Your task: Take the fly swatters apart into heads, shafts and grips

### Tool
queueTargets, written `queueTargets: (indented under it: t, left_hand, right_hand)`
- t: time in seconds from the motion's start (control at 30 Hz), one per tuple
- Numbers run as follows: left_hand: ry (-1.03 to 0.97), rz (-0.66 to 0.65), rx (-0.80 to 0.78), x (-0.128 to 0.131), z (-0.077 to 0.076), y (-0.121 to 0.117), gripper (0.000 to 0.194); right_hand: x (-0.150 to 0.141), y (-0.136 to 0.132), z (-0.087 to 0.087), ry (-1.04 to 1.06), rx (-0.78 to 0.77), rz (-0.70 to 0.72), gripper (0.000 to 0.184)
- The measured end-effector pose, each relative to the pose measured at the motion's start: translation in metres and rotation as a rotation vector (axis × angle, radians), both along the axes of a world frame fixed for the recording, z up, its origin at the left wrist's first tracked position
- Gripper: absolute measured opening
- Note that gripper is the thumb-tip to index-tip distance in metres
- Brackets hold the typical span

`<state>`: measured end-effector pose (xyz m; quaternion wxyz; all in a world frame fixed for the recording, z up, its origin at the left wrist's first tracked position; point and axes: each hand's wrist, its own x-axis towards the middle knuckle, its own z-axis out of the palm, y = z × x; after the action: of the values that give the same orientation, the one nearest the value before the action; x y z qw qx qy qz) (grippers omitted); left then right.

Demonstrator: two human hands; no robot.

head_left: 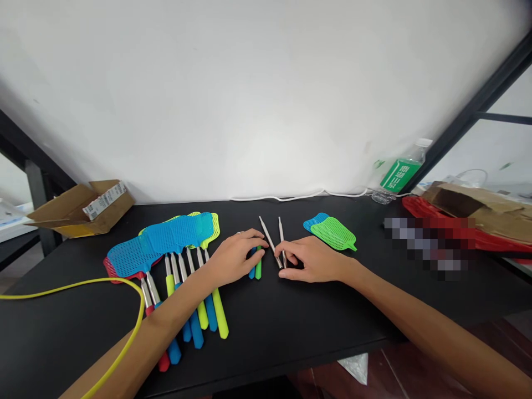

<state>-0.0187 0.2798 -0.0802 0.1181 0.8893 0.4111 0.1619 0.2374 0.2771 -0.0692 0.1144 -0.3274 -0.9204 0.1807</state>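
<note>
Bare metal swatter shafts (270, 242) under the right hand's (313, 260) fingers (291, 252), apparently pinched; left hand (235, 257) half-closed at blue and green grips (258, 270)

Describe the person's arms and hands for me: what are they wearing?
The left forearm and right forearm are bare, with no sleeves, gloves or watch in view. The left hand wears a thin silvery ring on one finger; the right hand shows none.

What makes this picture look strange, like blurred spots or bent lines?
In the head view, a pixelated patch hides whatever lies beside the red material; the wide view slants the black table and the white wall; the light is soft, with faint shadows.
</note>
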Motion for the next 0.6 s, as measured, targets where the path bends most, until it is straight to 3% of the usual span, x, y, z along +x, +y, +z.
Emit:
queueTargets:
  t: [0.6]
  left_hand:
    - [0.009, 0.001, 0.001, 0.0003, 0.0004, 0.0001, 0.036]
  right_hand:
    - [0.0002, -0.0001, 0.0006, 0.016, 0.001, 0.003, 0.04]
